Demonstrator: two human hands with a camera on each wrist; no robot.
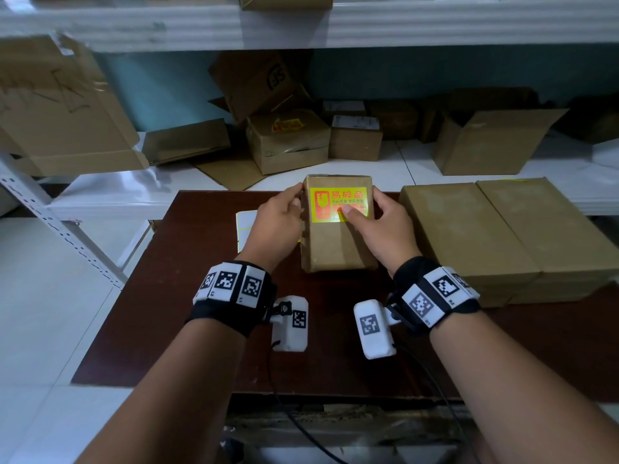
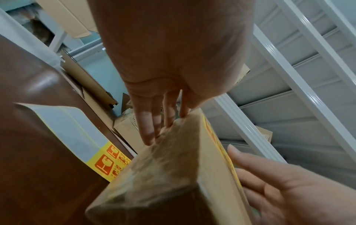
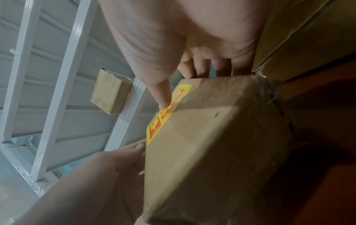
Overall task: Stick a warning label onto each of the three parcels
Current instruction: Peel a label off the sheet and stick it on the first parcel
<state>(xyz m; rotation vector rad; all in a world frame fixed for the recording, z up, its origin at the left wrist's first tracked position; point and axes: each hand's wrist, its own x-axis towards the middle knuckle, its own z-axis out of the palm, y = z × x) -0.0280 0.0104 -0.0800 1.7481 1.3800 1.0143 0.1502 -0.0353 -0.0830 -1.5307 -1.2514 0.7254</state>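
While the small brown cardboard parcel [image 1: 338,226] lies flat at the middle of the dark brown wooden table [image 1: 187,313], both hands are at its sides. The left hand [image 1: 278,226] lies against the left edge of the parcel, with its fingers [image 2: 148,129] nearly straight along the side wall and touching the far corner. The right hand [image 1: 385,229] holds the right edge with curled fingers, and its thumb [image 3: 163,97] presses on the lower edge of the yellow rectangular warning label with red print [image 1: 340,204], which sits on the far half of the top face. The near edge of the label seems flat, but the glare there makes this unsure. Just left of the parcel a white backing sheet with yellow labels [image 2: 77,137] lies on the table, partly under the parcel's side. To the right, near the parcel but apart from it, two larger brown cardboard parcels [image 1: 502,236] lie side by side and touch each other, reaching the right table edge. Bare table surface is in front of the small parcel.
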